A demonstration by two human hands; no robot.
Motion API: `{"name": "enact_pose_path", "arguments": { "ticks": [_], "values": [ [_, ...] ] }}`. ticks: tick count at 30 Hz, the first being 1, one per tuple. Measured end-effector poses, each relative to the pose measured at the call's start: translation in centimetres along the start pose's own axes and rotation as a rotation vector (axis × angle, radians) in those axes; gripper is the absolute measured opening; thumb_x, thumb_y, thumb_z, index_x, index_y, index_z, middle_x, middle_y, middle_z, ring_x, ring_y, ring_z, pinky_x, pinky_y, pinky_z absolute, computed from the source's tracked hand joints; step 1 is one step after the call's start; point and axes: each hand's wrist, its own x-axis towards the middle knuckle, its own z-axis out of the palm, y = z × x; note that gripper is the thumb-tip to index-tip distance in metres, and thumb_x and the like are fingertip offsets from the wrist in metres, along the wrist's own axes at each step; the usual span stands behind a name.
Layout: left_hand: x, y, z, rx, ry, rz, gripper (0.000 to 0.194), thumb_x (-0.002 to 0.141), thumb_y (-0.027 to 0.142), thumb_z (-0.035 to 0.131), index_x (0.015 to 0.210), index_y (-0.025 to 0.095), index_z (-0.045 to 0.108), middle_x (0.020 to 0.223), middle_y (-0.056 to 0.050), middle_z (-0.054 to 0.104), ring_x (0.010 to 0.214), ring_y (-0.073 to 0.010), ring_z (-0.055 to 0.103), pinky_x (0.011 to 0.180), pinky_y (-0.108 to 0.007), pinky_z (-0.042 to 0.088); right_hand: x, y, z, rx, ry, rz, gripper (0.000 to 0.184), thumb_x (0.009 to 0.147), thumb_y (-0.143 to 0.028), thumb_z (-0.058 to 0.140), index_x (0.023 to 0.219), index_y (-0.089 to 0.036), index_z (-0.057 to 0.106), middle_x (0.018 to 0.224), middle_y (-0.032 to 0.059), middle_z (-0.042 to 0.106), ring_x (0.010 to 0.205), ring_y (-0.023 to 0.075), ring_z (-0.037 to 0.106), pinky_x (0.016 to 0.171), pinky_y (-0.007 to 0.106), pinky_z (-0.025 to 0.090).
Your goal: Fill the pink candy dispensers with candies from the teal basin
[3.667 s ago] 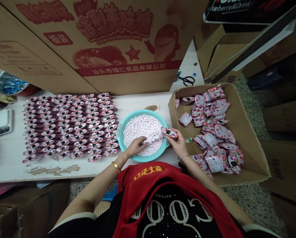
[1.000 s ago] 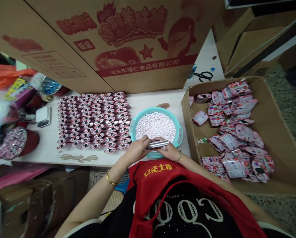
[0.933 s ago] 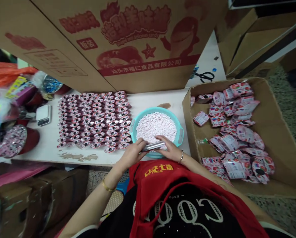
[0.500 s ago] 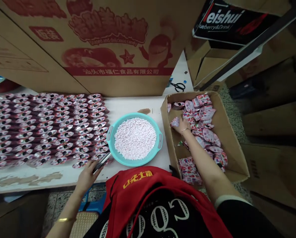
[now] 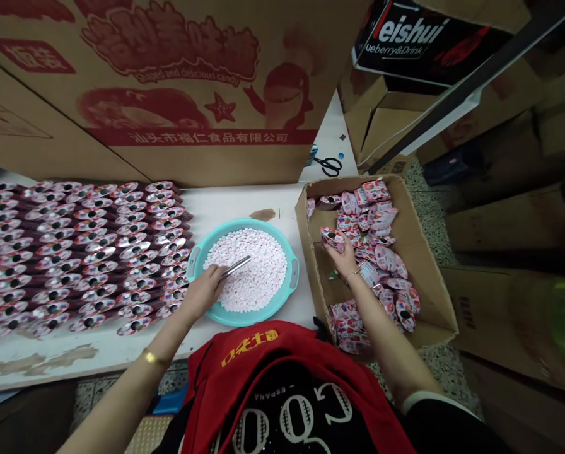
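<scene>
Stick (image 5: 238, 266): silver metal, gripped by the left hand (image 5: 205, 289), its free end sticking out past the fingers over the bowl.
Bowl (image 5: 293, 271): turquoise, beneath the left hand, on the white tabletop (image 5: 207, 198).
Candies (image 5: 256, 287): small, whitish, heaped in the bowl; whether the stick touches them, I can't tell.
Packet (image 5: 332, 238): pinched in the right hand (image 5: 343, 258), dark round spot showing, over the open box's near-bowl side.
Box (image 5: 427, 284): cardboard, around the right hand, loose wrapped packets (image 5: 385, 257) beside and beyond the fingers.
Rows (image 5: 98, 252): similar packets packed closely, left of the left hand.
Scissors (image 5: 328, 166): black-handled, beyond the right hand.
</scene>
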Motion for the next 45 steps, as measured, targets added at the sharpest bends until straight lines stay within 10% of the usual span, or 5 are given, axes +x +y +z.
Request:
{"name": "enact_pose_path", "arguments": {
  "ticks": [5, 14, 26, 38, 45],
  "values": [
    [5.4, 2.6, 3.4, 0.082, -0.157, -0.022, 0.033, 0.09, 0.014, 0.037, 0.118, 0.017, 0.053, 0.115, -0.014, 0.056, 0.103, -0.0232, 0.057, 0.088, -0.037, 0.048, -4.9, -6.1, 1.1, 0.365, 0.087, 0.185, 0.039, 0.067, -0.034, 0.077, 0.1, -0.019, 0.063, 0.104, 0.0052, 0.072, 0.094, 0.0206, 0.069, 0.092, 0.041, 0.053],
    [2.8, 6.4, 7.9, -0.227, -0.191, 0.116, 0.032, 0.084, 0.013, 0.046, 0.115, 0.018, 0.054, 0.11, -0.008, 0.061, 0.099, -0.0183, 0.058, 0.089, -0.031, 0.048, -9.5, -7.5, 5.3, 0.475, -0.071, 0.272, 0.05, 0.065, -0.031, 0.079, 0.109, -0.023, 0.057, 0.106, 0.0023, 0.07, 0.093, 0.0193, 0.068, 0.088, 0.038, 0.055],
    [-0.3, 3.8, -4.4, -0.359, 0.001, 0.274, 0.028, 0.092, 0.032, 0.047, 0.117, 0.02, 0.05, 0.099, -0.007, 0.06, 0.089, -0.0168, 0.058, 0.08, -0.031, 0.047, -8.5, -5.5, 8.8, -0.148, -0.212, -0.309, 0.034, 0.08, -0.023, 0.06, 0.114, -0.021, 0.056, 0.112, 0.0106, 0.063, 0.107, 0.026, 0.059, 0.095, 0.044, 0.048],
    [1.0, 13.8, -11.4, 0.294, -0.254, 0.135, 0.04, 0.09, 0.008, 0.034, 0.124, 0.02, 0.052, 0.099, -0.012, 0.06, 0.081, -0.0225, 0.065, 0.072, -0.036, 0.048, -9.5, -4.3, 12.3, -0.167, -0.421, -0.493, 0.054, 0.074, -0.009, 0.049, 0.125, -0.023, 0.052, 0.119, 0.0098, 0.06, 0.115, 0.0259, 0.054, 0.101, 0.046, 0.045],
    [2.4, 5.7, -11.3, 0.325, -0.086, -0.154, 0.038, 0.091, 0.041, 0.047, 0.119, 0.016, 0.054, 0.108, -0.014, 0.059, 0.09, -0.0266, 0.063, 0.075, -0.036, 0.048, -8.9, -3.3, 11.0, -0.147, -0.232, -0.383, 0.04, 0.08, -0.021, 0.059, 0.119, -0.026, 0.054, 0.118, 0.0075, 0.064, 0.112, 0.0265, 0.058, 0.116, 0.056, 0.019]
  ]
}}
